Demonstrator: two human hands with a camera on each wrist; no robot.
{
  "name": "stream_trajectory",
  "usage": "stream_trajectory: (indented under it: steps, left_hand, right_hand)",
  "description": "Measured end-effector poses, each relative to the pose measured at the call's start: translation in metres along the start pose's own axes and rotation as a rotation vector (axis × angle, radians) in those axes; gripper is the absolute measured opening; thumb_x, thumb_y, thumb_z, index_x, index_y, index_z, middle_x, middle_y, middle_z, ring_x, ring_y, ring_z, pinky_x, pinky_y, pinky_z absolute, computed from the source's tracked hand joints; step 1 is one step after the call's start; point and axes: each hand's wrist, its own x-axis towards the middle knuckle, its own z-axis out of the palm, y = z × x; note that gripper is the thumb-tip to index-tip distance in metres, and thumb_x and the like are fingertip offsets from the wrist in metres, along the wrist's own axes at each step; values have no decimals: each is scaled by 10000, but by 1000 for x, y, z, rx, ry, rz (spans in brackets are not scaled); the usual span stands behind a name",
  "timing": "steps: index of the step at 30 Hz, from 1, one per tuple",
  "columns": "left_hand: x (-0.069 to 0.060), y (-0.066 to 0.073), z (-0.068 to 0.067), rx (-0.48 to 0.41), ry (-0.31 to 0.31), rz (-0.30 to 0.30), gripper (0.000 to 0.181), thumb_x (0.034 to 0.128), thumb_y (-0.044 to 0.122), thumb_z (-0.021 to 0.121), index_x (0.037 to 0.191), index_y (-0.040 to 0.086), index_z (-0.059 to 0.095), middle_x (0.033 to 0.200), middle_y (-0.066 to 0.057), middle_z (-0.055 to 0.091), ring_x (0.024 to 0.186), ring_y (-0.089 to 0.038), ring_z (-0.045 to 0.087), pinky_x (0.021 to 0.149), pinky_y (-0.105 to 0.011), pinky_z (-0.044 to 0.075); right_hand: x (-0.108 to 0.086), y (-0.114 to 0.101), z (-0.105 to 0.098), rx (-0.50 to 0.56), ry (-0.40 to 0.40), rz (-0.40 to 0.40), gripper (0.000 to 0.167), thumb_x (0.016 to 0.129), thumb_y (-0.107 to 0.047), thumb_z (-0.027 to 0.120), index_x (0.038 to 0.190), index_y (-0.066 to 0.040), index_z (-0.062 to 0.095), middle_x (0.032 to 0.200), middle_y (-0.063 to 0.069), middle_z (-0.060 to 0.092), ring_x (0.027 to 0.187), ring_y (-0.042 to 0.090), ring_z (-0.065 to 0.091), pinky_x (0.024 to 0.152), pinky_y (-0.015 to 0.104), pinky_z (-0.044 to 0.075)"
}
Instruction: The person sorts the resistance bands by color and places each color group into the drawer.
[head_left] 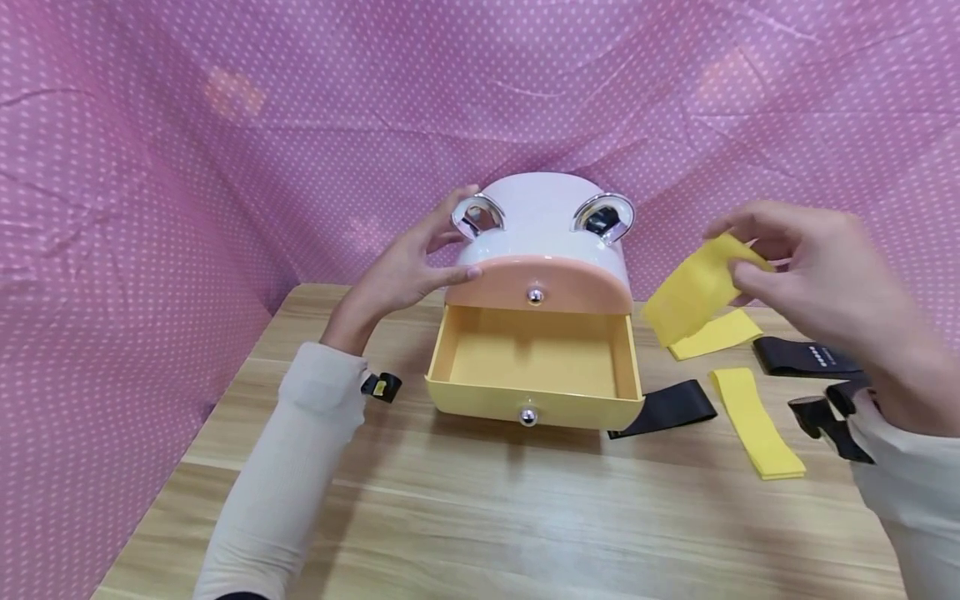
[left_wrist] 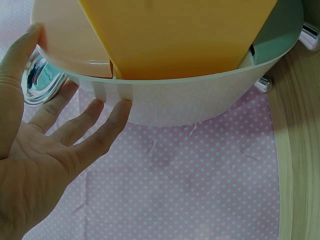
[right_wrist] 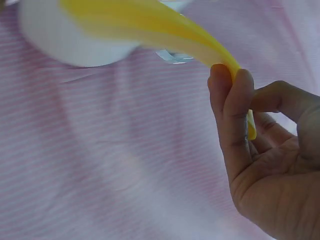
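My hands were well apart, one at each side of the work. My right hand (head_left: pixel 832 267) was clamped on a yellow band (head_left: pixel 693 287), pinching one end between thumb and fingers. The band was up in the air to the right of a white case (head_left: pixel 540 212), slanting down toward it from my fingertips; in the right wrist view it curved in an arc, its far end blurred.

My left hand (head_left: pixel 408 262) held the case by its left side, the thumb at the edge of the peach upper drawer (head_left: pixel 577 283) and the fingers spread along the outer wall, just by one of the two silver-rimmed ears (head_left: pixel 480 217). The upper drawer was shut. Below it, the yellow lower drawer (head_left: pixel 480 404) stood pulled out toward me, its inside floor in view and a round silver knob (head_left: pixel 528 416) on its front.

To the right of the case, more bands lay on the wood-grain surface (head_left: pixel 525 517): a black band (head_left: pixel 667 408) just beside the drawer's corner, a flat yellow band (head_left: pixel 720 333) behind the held one in my view, a longer-looking yellow strip (head_left: pixel 757 425) nearer me, and a black strip with white marks (head_left: pixel 806 357) partly behind my right hand. Pink dotted cloth (head_left: pixel 375 100) hung around the back and left.
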Motion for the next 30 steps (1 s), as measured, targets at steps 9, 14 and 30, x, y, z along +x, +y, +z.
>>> stream_trajectory:
  steps: [9, 14, 30]
  left_hand:
    - [-1, 1, -1, 4, 2, -7, 975, 919, 248, 832, 1631, 514, 222, 1702, -43, 347, 1479, -301, 495, 1154, -564, 479]
    - [-2, 1, -1, 11, 6, -7, 967, 925, 242, 825, 1635, 503, 222, 1700, -51, 353, 1478, -304, 496, 1169, -574, 461]
    - [-2, 1, -1, 31, 4, -15, 958, 920, 312, 828, 1590, 606, 209, 1712, 2, 336, 1475, -328, 499, 1173, -560, 456]
  right_hand:
    - [-8, -39, 9, 181, -29, -36, 362, 954, 11, 698, 1257, -185, 728, 1022, -93, 775, 756, 88, 772, 626, 263, 636]
    - [-12, -70, 39, 284, -134, -31, 348, 948, 44, 661, 1261, -98, 711, 1150, 150, 756, 849, 151, 782, 656, 288, 654]
    - [-1, -95, 114, 328, -238, -7, 352, 897, 76, 583, 1220, -16, 691, 1163, 190, 734, 751, 211, 767, 633, 318, 646]
